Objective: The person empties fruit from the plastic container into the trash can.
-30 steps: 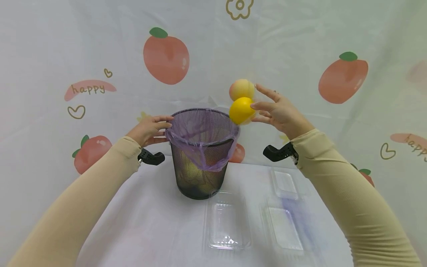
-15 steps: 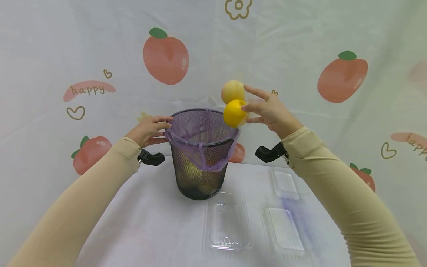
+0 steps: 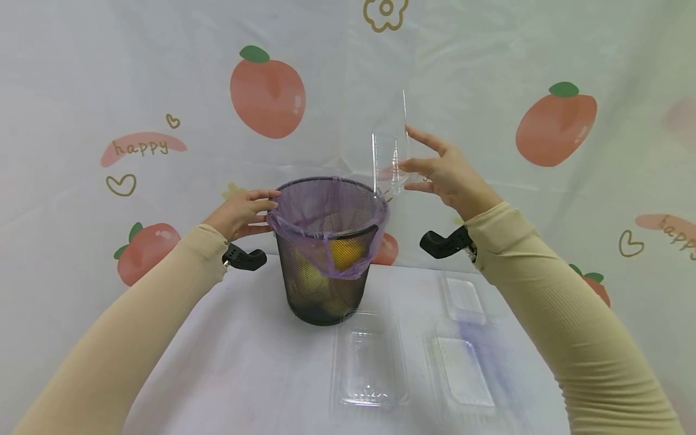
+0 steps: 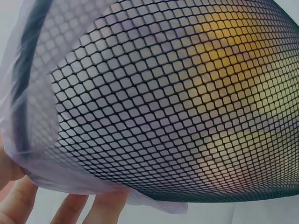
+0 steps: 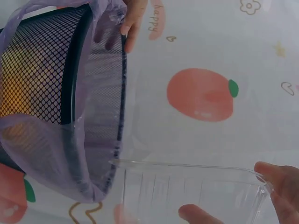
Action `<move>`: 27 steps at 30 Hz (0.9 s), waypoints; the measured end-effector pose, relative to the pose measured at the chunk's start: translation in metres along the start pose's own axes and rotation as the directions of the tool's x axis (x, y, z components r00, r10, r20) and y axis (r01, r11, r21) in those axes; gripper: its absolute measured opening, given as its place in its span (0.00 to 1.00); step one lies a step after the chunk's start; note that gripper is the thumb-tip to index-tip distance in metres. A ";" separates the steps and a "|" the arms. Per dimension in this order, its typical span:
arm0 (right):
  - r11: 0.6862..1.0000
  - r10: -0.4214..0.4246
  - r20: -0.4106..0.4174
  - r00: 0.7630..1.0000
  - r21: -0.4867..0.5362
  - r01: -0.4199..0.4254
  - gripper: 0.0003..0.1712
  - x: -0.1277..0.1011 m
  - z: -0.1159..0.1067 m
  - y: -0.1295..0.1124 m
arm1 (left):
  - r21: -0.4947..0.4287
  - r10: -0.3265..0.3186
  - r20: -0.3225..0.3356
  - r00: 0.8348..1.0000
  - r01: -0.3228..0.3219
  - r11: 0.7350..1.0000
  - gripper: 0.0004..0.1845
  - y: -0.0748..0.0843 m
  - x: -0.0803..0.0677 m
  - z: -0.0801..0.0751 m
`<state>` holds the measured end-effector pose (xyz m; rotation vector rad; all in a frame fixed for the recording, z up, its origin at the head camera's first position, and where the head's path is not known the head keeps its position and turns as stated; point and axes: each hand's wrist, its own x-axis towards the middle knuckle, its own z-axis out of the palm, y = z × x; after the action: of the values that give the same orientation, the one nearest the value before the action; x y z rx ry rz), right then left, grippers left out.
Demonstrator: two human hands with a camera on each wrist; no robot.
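On the left, the left hand (image 3: 243, 211) rests on the rim of the black mesh bin (image 3: 325, 272), its grip lightly curled around the edge and the purple bag (image 3: 326, 211) that lines it. Yellow fruit (image 3: 346, 252) shows through the mesh inside the bin. Just to the right, above the rim, the right hand (image 3: 443, 175) holds a clear plastic box (image 3: 390, 154) tipped on its end, with fingertips pinching its side. Down on the white table (image 3: 244, 368), in front of the bin, lies a clear tray (image 3: 371, 359). Two more clear trays (image 3: 463, 338) lie further right.
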<state>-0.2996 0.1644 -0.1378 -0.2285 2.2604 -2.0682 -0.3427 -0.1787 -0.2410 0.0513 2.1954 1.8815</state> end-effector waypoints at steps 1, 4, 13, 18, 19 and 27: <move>1.000 0.003 0.005 1.000 0.008 -0.004 0.41 -0.001 -0.001 0.000 | -0.003 -0.002 -0.002 1.000 0.002 1.000 0.28 0.000 0.000 0.000; 0.998 0.014 0.025 1.000 0.056 -0.016 0.41 -0.002 -0.004 0.003 | -0.009 -0.006 -0.008 1.000 0.006 1.000 0.28 0.000 -0.001 0.000; 0.954 0.040 0.098 0.994 0.292 -0.067 0.40 -0.004 -0.029 0.025 | -0.011 -0.004 -0.005 1.000 0.004 1.000 0.28 0.000 -0.001 0.000; 0.859 0.058 0.134 0.989 0.499 -0.118 0.38 -0.007 -0.048 0.042 | -0.014 -0.007 0.000 1.000 0.007 1.000 0.28 0.001 -0.001 0.000; 0.835 0.067 0.138 0.988 0.535 -0.131 0.37 -0.008 -0.052 0.046 | -0.013 -0.008 0.001 1.000 0.008 1.000 0.28 0.001 -0.001 0.000; 0.691 0.106 0.168 0.980 0.696 -0.194 0.35 -0.016 -0.078 0.084 | -0.009 -0.009 0.004 1.000 0.009 1.000 0.28 0.000 0.000 -0.001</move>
<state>-0.3006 0.2507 -0.2148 -0.0961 1.2024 -2.5547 -0.3434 -0.1797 -0.2407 0.0438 2.1815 1.8847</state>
